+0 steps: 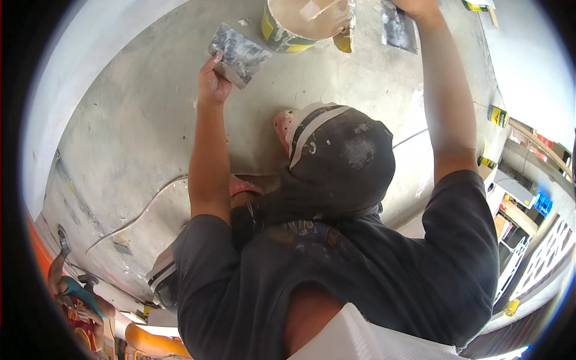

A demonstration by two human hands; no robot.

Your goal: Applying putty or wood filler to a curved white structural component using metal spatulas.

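Observation:
Between the thumb and fingers of my left hand is a flat rectangular putty blade, its grey metal face smeared with white. At the top right my right hand, partly cut off by the picture's edge, grips a second putty blade, also streaked pale. A round bucket with yellow patches stands between the two blades, apart from both. Beige paste lies inside it, and a pale-ended tool rests in the paste.
My bent knee and a pink clog are below the bucket on the grey concrete floor. A thin line, perhaps a cord, crosses it. Another person is at the lower left. A small yellow-labelled can and planks stand right.

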